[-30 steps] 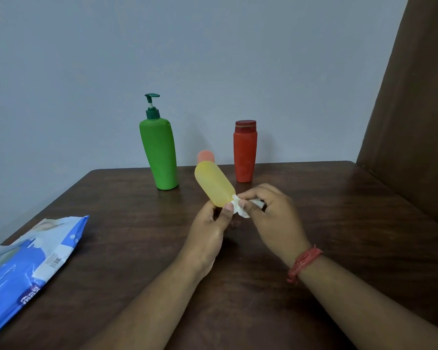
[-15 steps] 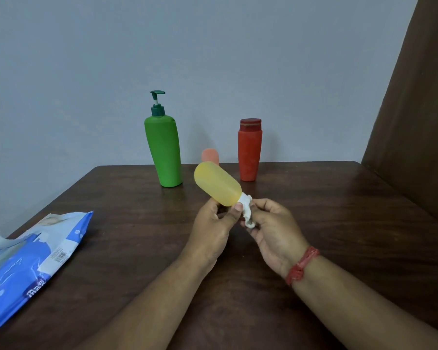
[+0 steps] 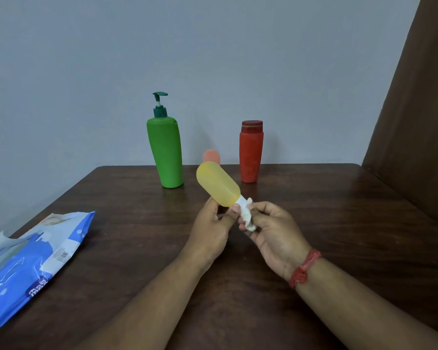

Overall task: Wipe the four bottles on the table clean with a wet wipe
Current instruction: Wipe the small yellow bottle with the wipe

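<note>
My left hand grips the lower end of a yellow bottle, which tilts up and to the left above the table. My right hand pinches a crumpled white wet wipe around the bottle's cap end. A green pump bottle stands upright at the back of the table. A red bottle stands to its right. Between them a small peach bottle shows only its top, the rest hidden behind the yellow one.
A blue pack of wet wipes lies at the table's left edge. The dark wooden table meets a grey wall behind. A brown panel rises at the right.
My right hand has slid the wipe from the bottle's side down to its cap end and turned palm-up. The yellow bottle stays tilted in my left hand.
</note>
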{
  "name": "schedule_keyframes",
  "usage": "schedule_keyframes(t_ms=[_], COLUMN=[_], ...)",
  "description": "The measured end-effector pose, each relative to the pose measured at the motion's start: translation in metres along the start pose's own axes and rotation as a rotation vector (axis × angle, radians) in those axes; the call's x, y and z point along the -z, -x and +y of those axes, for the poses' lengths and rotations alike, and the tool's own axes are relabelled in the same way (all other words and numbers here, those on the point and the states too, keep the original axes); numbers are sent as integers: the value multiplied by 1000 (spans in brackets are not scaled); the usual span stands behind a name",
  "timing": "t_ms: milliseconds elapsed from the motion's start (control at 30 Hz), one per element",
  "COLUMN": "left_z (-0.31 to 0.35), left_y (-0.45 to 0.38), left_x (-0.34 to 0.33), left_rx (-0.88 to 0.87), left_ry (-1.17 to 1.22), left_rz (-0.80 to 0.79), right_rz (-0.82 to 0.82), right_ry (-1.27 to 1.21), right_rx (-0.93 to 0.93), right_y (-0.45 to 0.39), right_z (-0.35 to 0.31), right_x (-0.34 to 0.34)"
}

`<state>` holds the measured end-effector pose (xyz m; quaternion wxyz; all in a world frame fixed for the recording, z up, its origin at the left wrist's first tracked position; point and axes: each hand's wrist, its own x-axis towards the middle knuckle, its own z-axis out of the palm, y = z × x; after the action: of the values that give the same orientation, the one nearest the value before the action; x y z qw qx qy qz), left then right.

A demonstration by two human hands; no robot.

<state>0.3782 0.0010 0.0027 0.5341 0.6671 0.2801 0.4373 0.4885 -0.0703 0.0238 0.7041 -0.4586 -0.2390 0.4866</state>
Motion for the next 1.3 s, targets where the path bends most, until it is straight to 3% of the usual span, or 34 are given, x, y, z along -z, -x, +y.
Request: schedule_keyframes(t_ms=[100, 200, 333, 467, 600, 767, 1300], left_z=[3, 0, -4, -5, -5, -6, -8], left_y=[0, -2, -1, -1, -3, -3, -6], left_x=[4, 6, 6, 7, 6, 3, 1], left_rx=[6, 12, 43, 77, 95, 71, 43], left_ry=[36, -48, -145, -70, 10, -34, -285], left_rz=[18, -31, -187, -203, -55, -1, 3], right_rz=[-57, 72, 68, -30, -53, -59, -74], right_ry=[51, 5, 535, 725, 715, 682, 794], right_rx=[21, 181, 439, 483, 498, 491, 500], right_y=[2, -8, -17, -20, -25, -29, -38], right_z=[0, -13, -14, -10, -6, -1, -1], right_x=[-3, 7, 27, 30, 33, 35, 44])
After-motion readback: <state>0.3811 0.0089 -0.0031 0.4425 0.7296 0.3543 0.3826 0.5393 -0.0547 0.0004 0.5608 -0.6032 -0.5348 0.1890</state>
